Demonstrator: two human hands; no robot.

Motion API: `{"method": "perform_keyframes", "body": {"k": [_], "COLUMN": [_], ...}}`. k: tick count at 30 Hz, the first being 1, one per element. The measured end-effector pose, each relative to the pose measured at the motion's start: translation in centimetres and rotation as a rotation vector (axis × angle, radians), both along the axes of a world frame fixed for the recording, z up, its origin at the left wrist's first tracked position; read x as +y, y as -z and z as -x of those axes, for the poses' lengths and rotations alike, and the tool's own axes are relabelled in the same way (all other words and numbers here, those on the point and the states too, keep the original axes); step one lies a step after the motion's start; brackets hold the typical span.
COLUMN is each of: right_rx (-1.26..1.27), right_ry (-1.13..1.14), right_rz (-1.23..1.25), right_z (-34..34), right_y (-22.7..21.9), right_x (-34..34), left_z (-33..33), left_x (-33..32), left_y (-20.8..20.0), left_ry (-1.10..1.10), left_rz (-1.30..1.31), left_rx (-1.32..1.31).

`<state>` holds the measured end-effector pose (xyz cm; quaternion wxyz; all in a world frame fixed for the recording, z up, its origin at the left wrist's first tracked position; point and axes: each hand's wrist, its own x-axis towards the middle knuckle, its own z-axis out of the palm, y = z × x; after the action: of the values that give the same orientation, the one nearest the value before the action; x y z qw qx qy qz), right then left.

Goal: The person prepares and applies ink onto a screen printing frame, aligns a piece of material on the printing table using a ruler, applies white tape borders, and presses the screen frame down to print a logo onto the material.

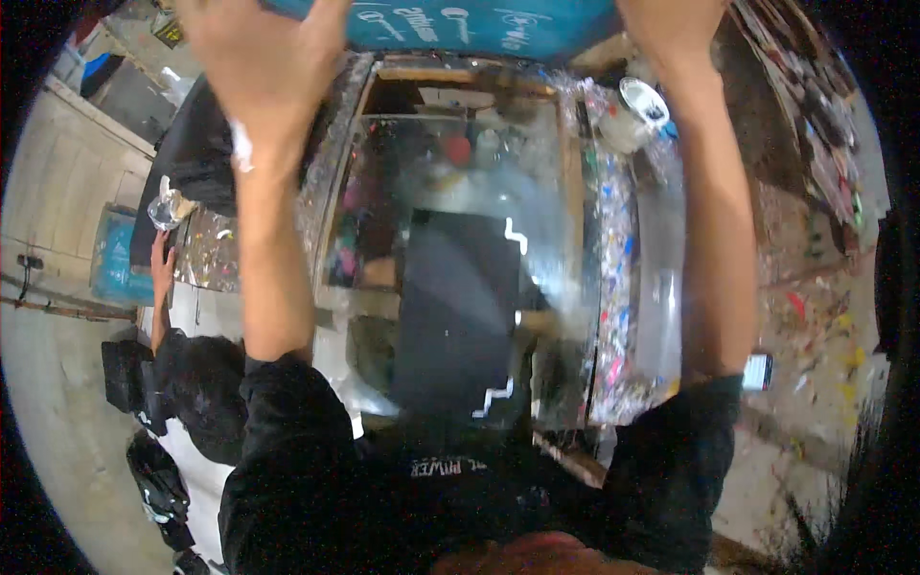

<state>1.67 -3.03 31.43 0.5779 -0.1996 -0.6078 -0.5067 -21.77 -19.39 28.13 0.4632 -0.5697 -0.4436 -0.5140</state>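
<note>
A teal printing screen (pixel 479 27) with white lettering crosses the top of the view, raised over the far end of a glass-topped table (pixel 460 144). My left hand (pixel 273 53), slightly blurred, grips its left end, the thumb along the edge. The right end is in my right hand (pixel 673 38), whose fingers run out of view. Both my arms reach straight out. Below them, a flat black sheet (pixel 460 307) with white zigzag marks lies on the glass, its near end close to my shirt. I cannot tell whether it is cloth.
A tub with a white rim (pixel 632 115) stands on the table's paint-spattered right border. A phone (pixel 757 372) lies near my right elbow. At left, another person (pixel 206 393) has a hand by a clear cup (pixel 168 211). Black cloth (pixel 196 144) is heaped beside my left forearm.
</note>
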Motion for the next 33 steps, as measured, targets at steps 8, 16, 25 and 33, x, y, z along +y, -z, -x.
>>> {"method": "perform_keyframes", "body": {"k": [8,16,25,33], "right_rx": [0.028,0.729,0.868,1.137], "right_ry": [0.115,-0.308,0.580,0.214], "right_rz": [0.645,0.771,1.473,1.444], "right_z": [-3.7,-17.3,-50.3,-50.0], "right_y": [11.5,20.9,32.8,34.7], "right_x": [-12.8,-18.8,-10.6,-7.1], "left_z": [-0.7,1.9,-2.6,-2.9], "left_x": [-7.2,-14.2,-16.1,-19.6], "left_y": [3.0,10.4,15.0,21.0], "left_ry": [-0.273,-0.350,-0.108,-0.021], "left_rz": [0.603,0.811,0.786,1.119], "left_rx": [0.087,0.098,-0.050,-0.192]}}
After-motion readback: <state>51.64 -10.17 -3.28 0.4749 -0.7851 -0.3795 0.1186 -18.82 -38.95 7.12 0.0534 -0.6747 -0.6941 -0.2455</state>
